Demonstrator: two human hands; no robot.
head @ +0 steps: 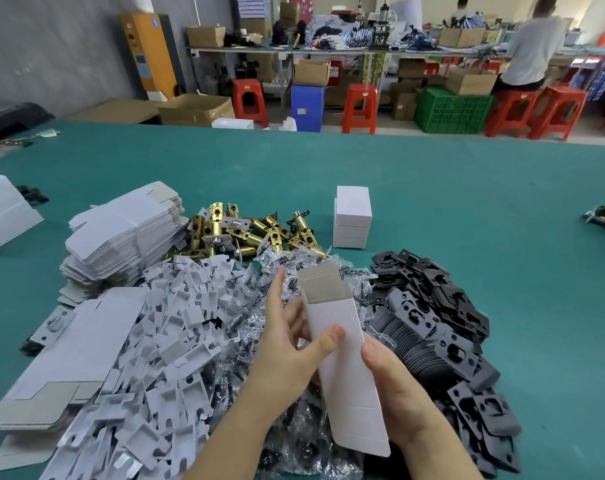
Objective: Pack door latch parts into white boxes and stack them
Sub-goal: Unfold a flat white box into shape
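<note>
Workshop floor behind: red plastic stools (pixel 359 107), a green plastic crate (pixel 451 110), cardboard cartons, a person seated at a far bench.

Wide teal felt-covered table (pixel 467 209) carries the stock in separate heaps, fanned around the worker's seat, probably so each part is one reach away.

Left: tall stacks of flat, unfolded white card box blanks (pixel 121 237), laid flat likely to save room until needed.

Centre-left: loose heap of white die-cut card inserts (pixel 176 327).

Centre: pile of small clear plastic bags with dark hardware (pixel 249 317), contents too small to identify.

Right: heap of black metal strike plates (pixel 443 327).

Behind the bags: cluster of brass-coloured cylindrical door latch bodies (pixel 245 230).

Beyond them: short stack of closed white boxes (pixel 351 218), set apart from the loose parts, apparently the finished pile.

In hand, above the bag pile: one long white card box (pixel 342 355), squared up into a sleeve, far end open with grey-lined flaps standing. Open end points away, presumably to take parts.

Left hand (pixel 287 351) grips the box's left side, thumb pressed on its face, remaining fingers behind; the forefinger sticks up free.

Right hand (pixel 394 393) holds the right edge, thumb on top, fingers curled beneath.

Judgement: box formed, nothing visibly loaded yet; filling comes next.
</note>
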